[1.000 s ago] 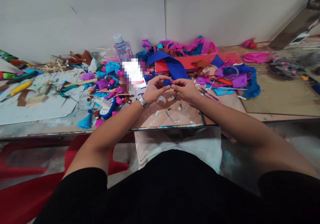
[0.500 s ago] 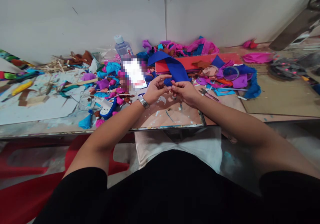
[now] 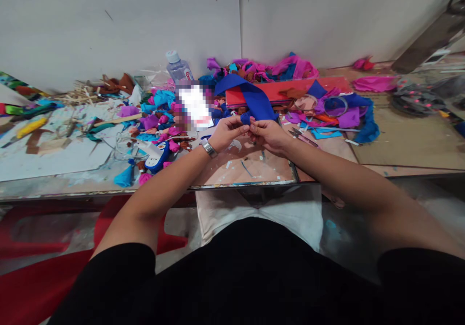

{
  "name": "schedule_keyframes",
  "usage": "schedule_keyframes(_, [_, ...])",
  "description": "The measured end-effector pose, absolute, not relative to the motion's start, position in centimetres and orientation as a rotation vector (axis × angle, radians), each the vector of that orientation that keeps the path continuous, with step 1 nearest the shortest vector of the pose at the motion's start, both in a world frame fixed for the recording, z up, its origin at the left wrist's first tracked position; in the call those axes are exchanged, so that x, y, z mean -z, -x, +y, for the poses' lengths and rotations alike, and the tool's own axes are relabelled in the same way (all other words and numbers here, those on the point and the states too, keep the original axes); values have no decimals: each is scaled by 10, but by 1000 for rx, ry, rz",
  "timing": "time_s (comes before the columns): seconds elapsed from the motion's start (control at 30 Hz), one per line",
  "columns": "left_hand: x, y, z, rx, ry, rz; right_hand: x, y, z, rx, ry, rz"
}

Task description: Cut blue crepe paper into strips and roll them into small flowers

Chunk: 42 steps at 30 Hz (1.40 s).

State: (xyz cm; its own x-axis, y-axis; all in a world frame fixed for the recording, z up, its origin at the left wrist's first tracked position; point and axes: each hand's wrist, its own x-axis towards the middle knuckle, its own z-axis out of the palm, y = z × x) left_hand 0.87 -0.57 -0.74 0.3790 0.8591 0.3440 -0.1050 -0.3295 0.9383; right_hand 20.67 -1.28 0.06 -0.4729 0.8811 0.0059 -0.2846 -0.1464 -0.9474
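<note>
Just above the table's front part, my two hands meet at the fingertips. Between them a small gathered piece of dark blue crepe paper (image 3: 246,118) sticks up. My left hand (image 3: 227,132), with a watch (image 3: 208,147) on its wrist, pinches its lower end. My right hand (image 3: 269,133) is closed on the same spot from the other side. The fingers hide the piece's base. Behind them lies a wide blue crepe strip (image 3: 254,95), folded over a red stack (image 3: 308,86); whether it joins the held piece I cannot tell.
Left of my hands are a bright phone-like screen (image 3: 196,106), a bottle (image 3: 178,68), a blue-and-white power strip (image 3: 157,157) and crumpled paper pieces. Scissors (image 3: 304,137) and a tape roll (image 3: 336,105) lie to the right. A red chair (image 3: 105,223) stands below the table.
The fingers of my left hand have come down from above the blue piece, and its gathered top now stands more upright and more exposed. Both hands stay in nearly the same place.
</note>
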Motion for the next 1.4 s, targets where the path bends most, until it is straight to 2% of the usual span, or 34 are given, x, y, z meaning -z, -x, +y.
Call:
schedule_keyframes(0.3, [3, -7, -4, -1229, -1613, 788, 7, -206, -14, -1611, 894, -1408])
schedule_keyframes(0.43, [5, -5, 2, -1235, -1660, 886, 5, -208, -11, -1382, 919, -1394])
schedule_keyframes(0.6, [11, -2, 2, -1146, -1941, 1042, 4, -216, 0, -1166, 730, -1631])
schedule_keyframes(0.77, [10, 0, 0, -1051, -2080, 1115, 4, -219, 3, -1127, 748, -1730])
schedule_keyframes(1.4, [2, 5, -1, -1244, -2236, 1189, -2, -217, -3, -1176, 786, -1515])
